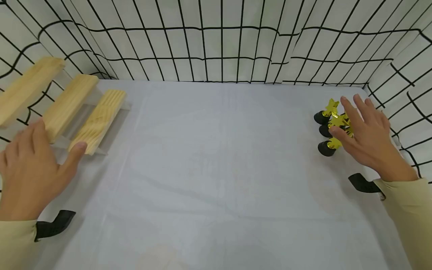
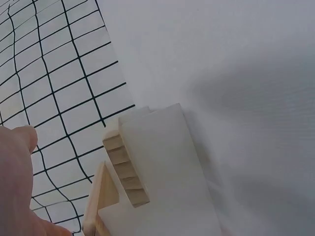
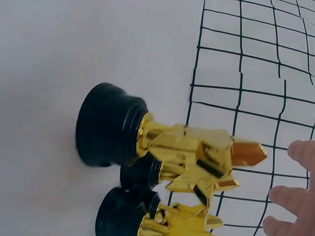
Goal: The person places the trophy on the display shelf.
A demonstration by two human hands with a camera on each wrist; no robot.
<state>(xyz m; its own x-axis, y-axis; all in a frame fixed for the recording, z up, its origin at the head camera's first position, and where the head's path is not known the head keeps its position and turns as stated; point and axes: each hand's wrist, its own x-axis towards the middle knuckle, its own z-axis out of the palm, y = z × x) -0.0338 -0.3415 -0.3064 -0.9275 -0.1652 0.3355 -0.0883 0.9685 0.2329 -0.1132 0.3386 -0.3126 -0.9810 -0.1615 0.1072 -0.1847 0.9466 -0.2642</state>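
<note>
Over at the left, a stepped shelf with three pale wooden planks (image 1: 72,99) on thin whitish side panels (image 2: 162,147) stands on the white surface. My left hand (image 1: 37,165) is spread at its near end, thumb beside the lowest plank in the head view and nothing held. On the right stand three small gold star trophies (image 3: 192,147) with black round bases (image 1: 326,149), grouped close together. Spread over and beside them, my right hand (image 1: 368,135) holds nothing and partly covers their gold tops in the head view. Its fingertips (image 3: 280,196) show apart from the trophies in the right wrist view.
A black wire grid (image 1: 221,45) runs along the back and both sides of the white-covered surface (image 1: 219,168). A black strap end (image 1: 55,225) juts from the left cuff, and a similar strap end (image 1: 363,183) from the right.
</note>
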